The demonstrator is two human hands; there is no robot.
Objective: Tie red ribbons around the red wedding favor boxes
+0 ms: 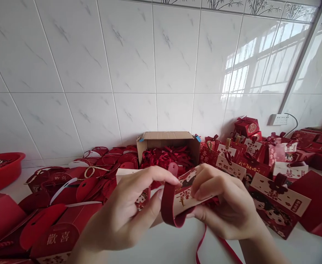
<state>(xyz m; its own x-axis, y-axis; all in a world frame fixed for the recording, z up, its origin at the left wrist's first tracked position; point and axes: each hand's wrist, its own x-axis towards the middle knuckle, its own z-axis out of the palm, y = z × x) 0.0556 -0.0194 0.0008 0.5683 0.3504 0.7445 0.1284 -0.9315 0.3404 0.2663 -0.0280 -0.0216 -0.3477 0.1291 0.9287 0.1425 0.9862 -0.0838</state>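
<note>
Between my two hands is a small cream and red gift box (185, 196) with printed characters and a cartoon figure. A dark red strap (168, 207) loops down in front of it. My left hand (130, 209) pinches this strap between thumb and index finger. With curled fingers on top and the thumb below, my right hand (221, 201) grips the box. A thin red ribbon (201, 242) hangs below my right hand to the tabletop. Part of the box is hidden behind my fingers.
Behind my hands, a cardboard box (167, 136) holds a heap of red ribbons (161, 156). Red gift boxes (67, 229) crowd the left. Finished-looking boxes with handles (279, 207) stand at right. A red plastic basin (5, 176) sits far left, against a tiled wall (133, 66).
</note>
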